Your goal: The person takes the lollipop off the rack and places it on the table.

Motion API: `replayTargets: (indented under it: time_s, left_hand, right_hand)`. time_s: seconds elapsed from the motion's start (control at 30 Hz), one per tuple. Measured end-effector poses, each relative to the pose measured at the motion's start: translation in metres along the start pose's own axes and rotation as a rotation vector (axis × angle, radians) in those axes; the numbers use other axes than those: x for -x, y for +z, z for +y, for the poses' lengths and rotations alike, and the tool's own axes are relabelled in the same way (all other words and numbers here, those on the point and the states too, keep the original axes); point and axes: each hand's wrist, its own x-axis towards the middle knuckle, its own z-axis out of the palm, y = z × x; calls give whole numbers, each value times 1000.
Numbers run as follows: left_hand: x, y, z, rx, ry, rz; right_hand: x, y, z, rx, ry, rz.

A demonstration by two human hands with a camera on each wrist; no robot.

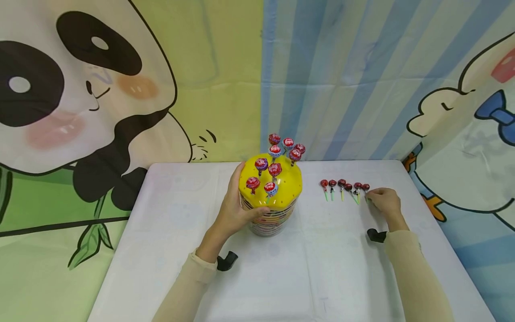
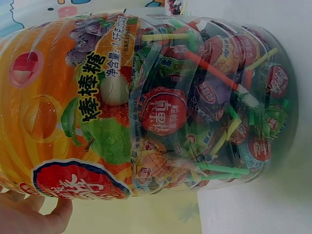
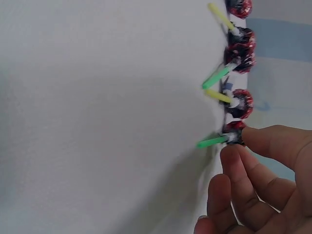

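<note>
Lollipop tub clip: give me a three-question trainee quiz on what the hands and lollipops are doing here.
1. True or false: the left hand grips the lollipop tub.
2. How many loose lollipops lie in the row on the table?
3. The right hand touches which lollipop in the row: (a) nearest the tub, (b) middle, (c) farthest from the tub?

Key: 1 true; 2 six; 3 c, the end lollipop, met by two fingers.
</note>
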Motion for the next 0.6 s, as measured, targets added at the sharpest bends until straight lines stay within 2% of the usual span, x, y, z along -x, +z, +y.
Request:
replayTargets:
  time_s: [0.2, 0.6]
  left_hand:
    - [0, 0, 1, -1, -9, 0]
    - [0, -1, 2, 8, -8, -4]
  right_hand:
    - [18, -5, -26, -95, -124, 53]
    - [99, -7, -115, -372, -526, 96]
